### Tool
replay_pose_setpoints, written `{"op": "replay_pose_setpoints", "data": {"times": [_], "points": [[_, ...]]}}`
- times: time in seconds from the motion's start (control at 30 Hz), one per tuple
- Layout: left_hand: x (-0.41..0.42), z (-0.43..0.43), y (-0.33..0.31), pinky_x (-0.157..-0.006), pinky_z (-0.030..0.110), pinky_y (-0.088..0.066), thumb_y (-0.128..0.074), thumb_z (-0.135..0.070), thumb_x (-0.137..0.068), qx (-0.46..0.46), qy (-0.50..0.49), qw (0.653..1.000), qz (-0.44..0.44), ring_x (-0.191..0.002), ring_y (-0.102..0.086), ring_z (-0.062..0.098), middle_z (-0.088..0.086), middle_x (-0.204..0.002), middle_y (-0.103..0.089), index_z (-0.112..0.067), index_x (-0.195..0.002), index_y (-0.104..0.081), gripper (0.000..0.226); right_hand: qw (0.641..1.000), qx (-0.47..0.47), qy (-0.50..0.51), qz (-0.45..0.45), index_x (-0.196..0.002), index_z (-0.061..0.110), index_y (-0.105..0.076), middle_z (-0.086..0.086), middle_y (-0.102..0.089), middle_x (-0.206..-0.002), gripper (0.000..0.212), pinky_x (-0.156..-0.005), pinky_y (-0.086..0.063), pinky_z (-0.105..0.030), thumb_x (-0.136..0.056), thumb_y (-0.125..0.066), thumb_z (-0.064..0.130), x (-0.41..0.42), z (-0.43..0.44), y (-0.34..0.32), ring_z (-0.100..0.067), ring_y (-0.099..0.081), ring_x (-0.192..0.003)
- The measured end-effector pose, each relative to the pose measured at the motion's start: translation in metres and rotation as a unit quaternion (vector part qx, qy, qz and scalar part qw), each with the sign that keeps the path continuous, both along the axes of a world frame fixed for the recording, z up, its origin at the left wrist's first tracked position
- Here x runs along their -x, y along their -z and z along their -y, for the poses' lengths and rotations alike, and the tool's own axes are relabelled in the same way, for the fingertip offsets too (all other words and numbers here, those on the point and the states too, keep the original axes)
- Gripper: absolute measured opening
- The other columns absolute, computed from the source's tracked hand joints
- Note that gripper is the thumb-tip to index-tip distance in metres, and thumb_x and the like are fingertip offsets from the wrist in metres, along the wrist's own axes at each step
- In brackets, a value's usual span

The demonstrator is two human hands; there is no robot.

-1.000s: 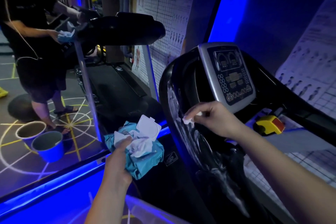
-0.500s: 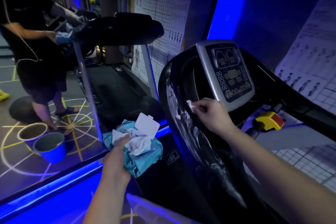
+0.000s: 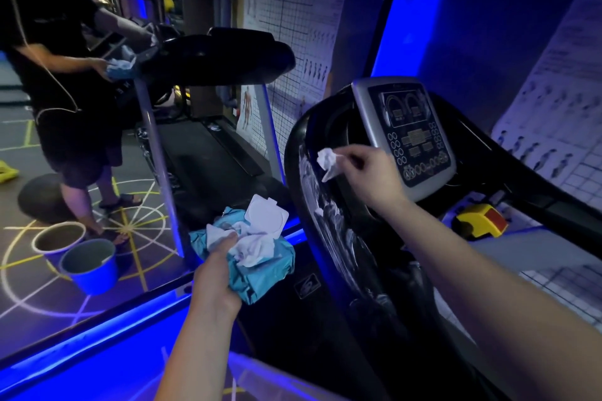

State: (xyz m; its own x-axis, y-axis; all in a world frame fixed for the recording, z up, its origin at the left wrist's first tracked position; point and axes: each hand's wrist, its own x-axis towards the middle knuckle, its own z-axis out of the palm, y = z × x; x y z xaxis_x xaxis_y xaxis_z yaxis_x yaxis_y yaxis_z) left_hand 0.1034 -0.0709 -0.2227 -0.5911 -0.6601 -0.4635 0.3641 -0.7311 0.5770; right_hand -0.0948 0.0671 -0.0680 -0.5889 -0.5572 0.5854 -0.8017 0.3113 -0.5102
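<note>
Moved: the right hand (image 3: 374, 172) has climbed the black housing towards the silver control panel (image 3: 410, 137). The wipe was mostly tucked under the fingers and now shows as a loose wad. The left hand and its pack sit much as they did.
Wipe: a small crumpled white wet wipe (image 3: 328, 162), just left of the panel's lower corner and over the housing's inner edge. Whether it touches the surface cannot be told.
Handling: it looks light, limp and damp, with no stiffness. It is best bunched under several fingertips so that it presses flat, since held by one corner it would only trail.
Right hand: thumb and fingers pinch the wipe's near end.
Left hand: the left hand (image 3: 215, 273), lower left of the panel, is curled round a soft teal wipe pack with a white flip lid (image 3: 260, 270). The lid is open and a sheet is bulging out.
Housing: the glossy black treadmill housing (image 3: 329, 238), left of and below the panel, is streaked with wet smears.
Further out: a yellow-and-red stop knob (image 3: 479, 220) lies right of and below the panel. Two blue buckets (image 3: 91, 265) stand far left on the floor. Another person (image 3: 58, 75) is beside the neighbouring machine, cloth in hand.
</note>
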Motion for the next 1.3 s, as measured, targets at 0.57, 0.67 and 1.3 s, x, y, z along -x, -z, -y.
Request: {"op": "replay_pose_setpoints", "data": {"times": [0.57,0.67,1.3], "points": [[-0.021,0.007,0.005,-0.076,0.047,-0.065,-0.075,-0.019,-0.096,-0.006,-0.028,0.999,0.015,-0.095,-0.077,0.037,0.019,-0.115,-0.078,-0.008,-0.124,-0.073,0.030,0.910,-0.218,-0.213,-0.280,-0.106,0.008,-0.076,-0.002,-0.057,-0.086,0.015,-0.071,-0.048,-0.023,-0.094,-0.069,0.014,0.013,-0.006,-0.004,-0.013,-0.058,-0.070],[-0.019,0.010,0.003,-0.085,0.052,-0.064,-0.075,-0.022,-0.096,-0.012,-0.028,0.999,0.020,-0.100,-0.077,0.038,0.019,-0.116,-0.078,-0.008,-0.128,-0.072,0.036,0.949,-0.133,-0.150,-0.245,-0.101,0.009,-0.078,0.005,-0.053,-0.084,0.013,-0.069,-0.044,-0.013,-0.091,-0.071,0.013,0.014,0.017,-0.022,-0.001,-0.048,-0.065],[-0.026,0.019,-0.006,-0.088,0.055,-0.062,-0.077,-0.014,-0.094,0.018,-0.059,0.997,0.037,-0.100,-0.077,0.038,0.015,-0.109,-0.080,-0.009,-0.118,-0.073,0.025,0.873,-0.324,-0.161,-0.328,-0.075,0.008,-0.075,-0.010,-0.059,-0.086,0.024,-0.080,-0.050,-0.037,-0.090,-0.062,0.022,-0.007,0.043,-0.002,-0.030,-0.055,-0.083]]}}
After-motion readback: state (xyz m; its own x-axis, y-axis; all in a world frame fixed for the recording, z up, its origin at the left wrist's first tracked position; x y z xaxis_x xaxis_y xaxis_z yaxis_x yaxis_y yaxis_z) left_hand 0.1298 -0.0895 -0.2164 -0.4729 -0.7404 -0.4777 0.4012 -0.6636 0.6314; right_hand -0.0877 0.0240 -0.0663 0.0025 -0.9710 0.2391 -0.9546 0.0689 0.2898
